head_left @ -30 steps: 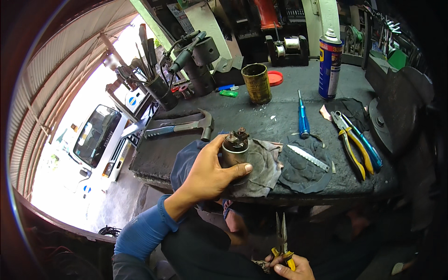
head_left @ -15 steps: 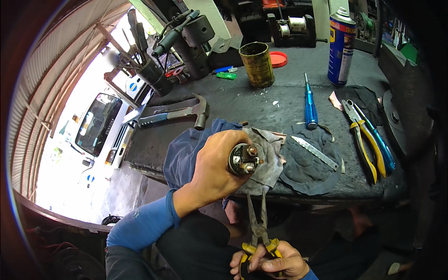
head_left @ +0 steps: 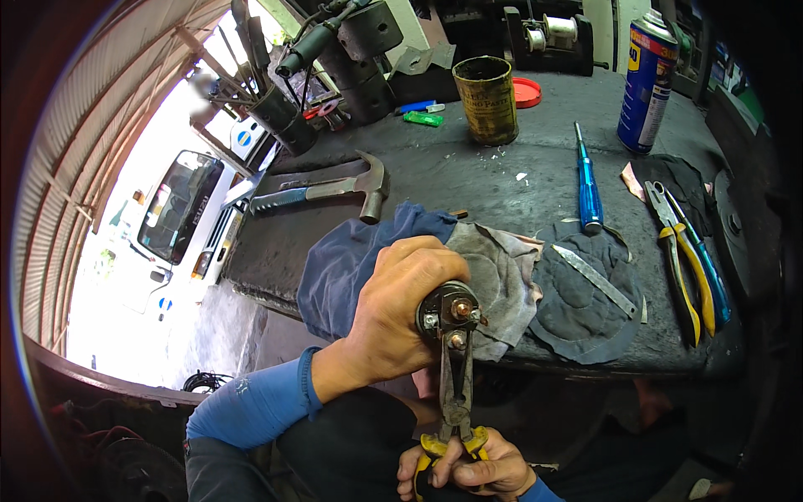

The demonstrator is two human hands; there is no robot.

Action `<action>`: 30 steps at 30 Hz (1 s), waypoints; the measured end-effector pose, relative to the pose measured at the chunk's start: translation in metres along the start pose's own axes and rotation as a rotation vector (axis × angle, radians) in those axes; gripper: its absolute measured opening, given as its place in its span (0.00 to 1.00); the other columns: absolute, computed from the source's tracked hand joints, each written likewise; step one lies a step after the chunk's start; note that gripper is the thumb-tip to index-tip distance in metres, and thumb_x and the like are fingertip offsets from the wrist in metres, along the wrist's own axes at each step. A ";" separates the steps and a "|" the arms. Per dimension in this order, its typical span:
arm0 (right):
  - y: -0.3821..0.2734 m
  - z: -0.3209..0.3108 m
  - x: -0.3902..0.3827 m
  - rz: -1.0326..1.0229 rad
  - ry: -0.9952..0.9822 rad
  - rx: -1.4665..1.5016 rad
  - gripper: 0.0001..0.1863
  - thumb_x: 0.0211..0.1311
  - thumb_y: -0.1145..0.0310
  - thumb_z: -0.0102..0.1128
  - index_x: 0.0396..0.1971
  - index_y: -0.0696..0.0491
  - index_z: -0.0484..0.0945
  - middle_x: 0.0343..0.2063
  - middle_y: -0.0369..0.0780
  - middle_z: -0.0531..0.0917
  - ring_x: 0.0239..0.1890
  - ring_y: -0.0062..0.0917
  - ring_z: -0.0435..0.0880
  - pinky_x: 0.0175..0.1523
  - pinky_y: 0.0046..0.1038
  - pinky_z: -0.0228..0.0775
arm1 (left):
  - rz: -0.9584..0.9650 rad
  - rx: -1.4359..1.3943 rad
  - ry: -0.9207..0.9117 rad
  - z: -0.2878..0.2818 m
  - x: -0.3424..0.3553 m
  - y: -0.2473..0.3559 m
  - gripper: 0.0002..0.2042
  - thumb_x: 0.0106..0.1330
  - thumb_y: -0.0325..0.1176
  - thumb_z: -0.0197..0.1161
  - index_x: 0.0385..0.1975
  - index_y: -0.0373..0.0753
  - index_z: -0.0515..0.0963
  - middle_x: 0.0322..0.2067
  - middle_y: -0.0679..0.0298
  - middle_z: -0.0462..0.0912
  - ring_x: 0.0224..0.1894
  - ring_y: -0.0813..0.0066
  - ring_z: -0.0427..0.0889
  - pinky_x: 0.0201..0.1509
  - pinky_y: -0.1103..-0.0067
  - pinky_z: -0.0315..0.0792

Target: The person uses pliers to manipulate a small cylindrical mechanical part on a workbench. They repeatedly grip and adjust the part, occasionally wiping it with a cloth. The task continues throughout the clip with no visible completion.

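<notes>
My left hand [head_left: 389, 305] grips a dark cylindrical part [head_left: 443, 299] with copper and silver bolt terminals on its top. My right hand [head_left: 493, 468] holds needle-nose pliers [head_left: 456, 410] with yellow and black handles, their tips at the lower terminal bolt. Beyond my hands, a blue cloth [head_left: 335, 280], a light grey rag [head_left: 502, 293] and a dark grey rag [head_left: 577, 330] lie along the near edge of the workbench [head_left: 259, 276], with a thin metal strip [head_left: 594, 280] on the dark rag.
On the bench lie a hammer [head_left: 335, 188], blue screwdriver [head_left: 590, 205] and combination pliers [head_left: 694, 284]. Farther back stand a grimy yellow can [head_left: 485, 109], spray can [head_left: 644, 92] and tool holder [head_left: 280, 117]. A white truck [head_left: 180, 209] is outside at the left.
The part has tipped so its terminals face me and has come slightly right and down. The pliers have risen from low at the right onto a terminal. The view has shifted slightly.
</notes>
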State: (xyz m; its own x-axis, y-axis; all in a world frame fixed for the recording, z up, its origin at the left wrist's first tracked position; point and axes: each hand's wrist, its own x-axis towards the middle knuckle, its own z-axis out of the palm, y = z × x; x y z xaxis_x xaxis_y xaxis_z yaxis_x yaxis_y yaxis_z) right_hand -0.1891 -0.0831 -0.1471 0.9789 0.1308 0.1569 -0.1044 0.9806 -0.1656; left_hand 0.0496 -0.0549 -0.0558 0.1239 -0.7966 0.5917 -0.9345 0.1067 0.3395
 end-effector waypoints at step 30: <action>0.008 -0.020 -0.007 0.055 0.003 0.004 0.28 0.70 0.58 0.73 0.56 0.67 0.79 0.48 0.58 0.82 0.47 0.40 0.84 0.50 0.43 0.82 | 0.055 -0.049 -0.163 -0.011 0.011 0.000 0.18 0.54 0.26 0.82 0.44 0.40 0.84 0.42 0.63 0.88 0.54 0.57 0.85 0.58 0.67 0.77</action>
State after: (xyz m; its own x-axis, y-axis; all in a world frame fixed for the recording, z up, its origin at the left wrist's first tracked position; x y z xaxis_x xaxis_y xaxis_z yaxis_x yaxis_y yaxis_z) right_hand -0.1931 -0.0790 -0.1691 0.9722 0.1838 0.1450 -0.1585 0.9726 -0.1703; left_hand 0.0544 -0.0566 -0.0411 0.0134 -0.8743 0.4852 -0.9204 0.1788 0.3477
